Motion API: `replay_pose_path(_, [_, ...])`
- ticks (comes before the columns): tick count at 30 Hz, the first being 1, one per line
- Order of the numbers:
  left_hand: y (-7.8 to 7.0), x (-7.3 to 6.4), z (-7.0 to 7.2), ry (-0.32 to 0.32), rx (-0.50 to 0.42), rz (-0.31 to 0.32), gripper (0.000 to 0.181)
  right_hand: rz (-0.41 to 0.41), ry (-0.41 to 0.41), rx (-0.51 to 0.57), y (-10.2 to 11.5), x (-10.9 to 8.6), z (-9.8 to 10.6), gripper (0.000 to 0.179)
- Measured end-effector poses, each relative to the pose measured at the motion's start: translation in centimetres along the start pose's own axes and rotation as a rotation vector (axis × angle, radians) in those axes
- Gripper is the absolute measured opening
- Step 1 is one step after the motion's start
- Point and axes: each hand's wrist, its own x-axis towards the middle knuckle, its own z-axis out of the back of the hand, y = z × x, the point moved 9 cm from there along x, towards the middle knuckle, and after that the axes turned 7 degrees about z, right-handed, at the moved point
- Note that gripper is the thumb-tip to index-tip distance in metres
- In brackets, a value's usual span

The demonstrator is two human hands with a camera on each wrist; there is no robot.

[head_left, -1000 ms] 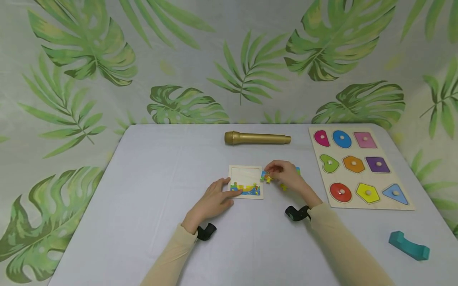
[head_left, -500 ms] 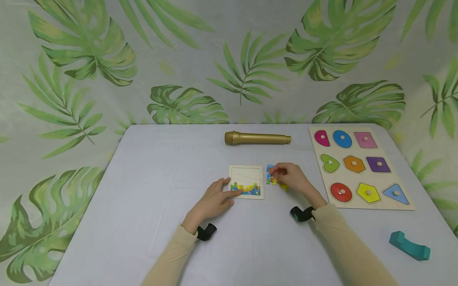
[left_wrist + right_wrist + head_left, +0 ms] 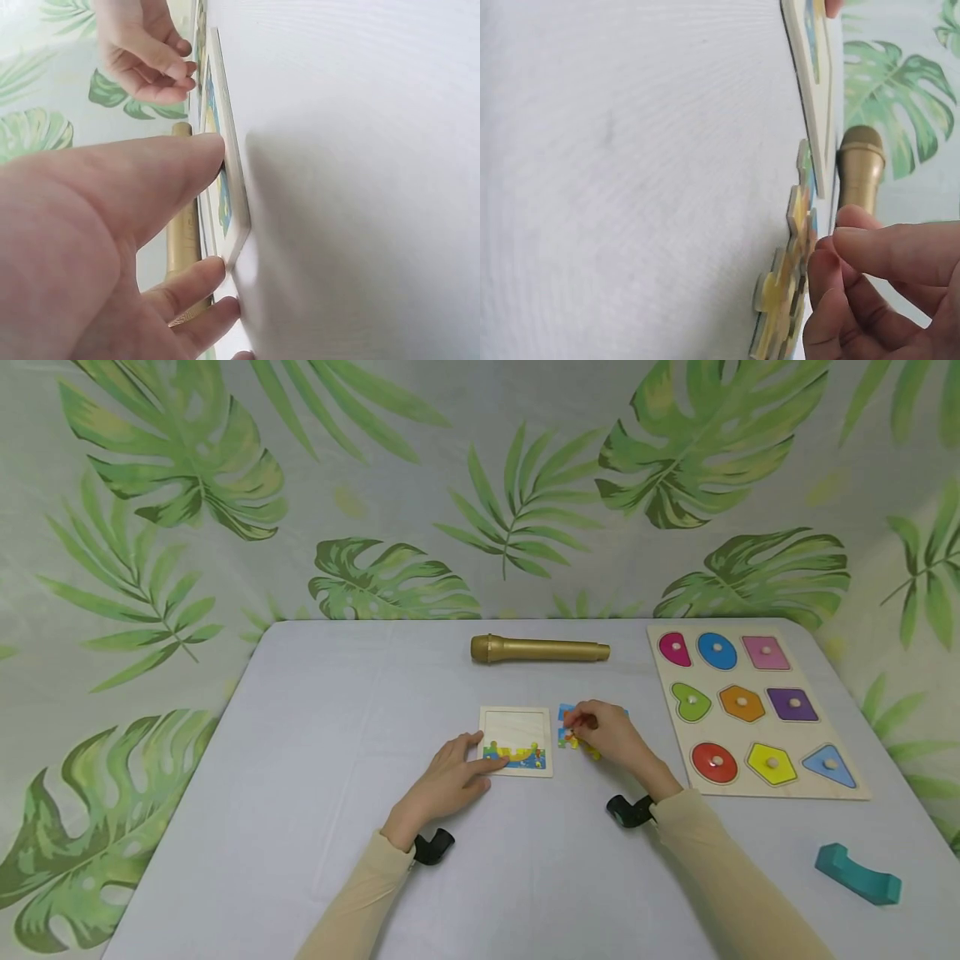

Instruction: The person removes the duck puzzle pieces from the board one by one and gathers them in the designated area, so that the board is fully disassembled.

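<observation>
A small wooden puzzle tray (image 3: 516,720) lies on the table, its lower part filled with a colourful picture strip. My left hand (image 3: 444,777) rests at the tray's left side, thumb over the near strip and fingertips at the edge. In the left wrist view, that thumb (image 3: 169,165) is fairly straight on the tray. Right of the tray lie several puzzle pieces (image 3: 564,739), blue, green and yellow, close together. My right hand (image 3: 609,731) is over them and partly hides them. Its fingers (image 3: 855,300) are loosely curled, with nothing visible between them and the thumb.
A gold toy microphone (image 3: 540,650) lies behind the tray. At the right is a wooden board (image 3: 705,739) with knobbed coloured shapes. Nearer, a teal curved block (image 3: 857,875) lies at the table's right side. A leaf-patterned cloth (image 3: 517,510) hangs behind.
My right hand has shifted slightly right, away from the tray, and the pieces beside the tray have shifted right too. In the last half second little has moved. My left hand stays put.
</observation>
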Motion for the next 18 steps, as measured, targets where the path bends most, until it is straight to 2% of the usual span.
replay_pose_path(5, [-0.8,0.1,0.0,-0.021,0.05,-0.02,0.036,0.019,-0.006,0.043,0.8,-0.1,-0.2,0.007])
replay_pose_path(10, [-2.2,0.3,-0.3,-0.017,0.091,-0.09,0.037,0.049,0.066,0.101,2.1,-0.1,-1.7,0.013])
replay_pose_path(14, [-3.0,0.3,-0.7,0.013,0.114,-0.134,0.037,0.126,0.111,0.101,3.5,-0.2,-2.9,0.02])
replay_pose_path(18, [-3.0,0.3,-1.0,0.031,0.137,-0.133,0.037,0.184,0.131,0.065,4.5,-0.5,-3.6,0.021])
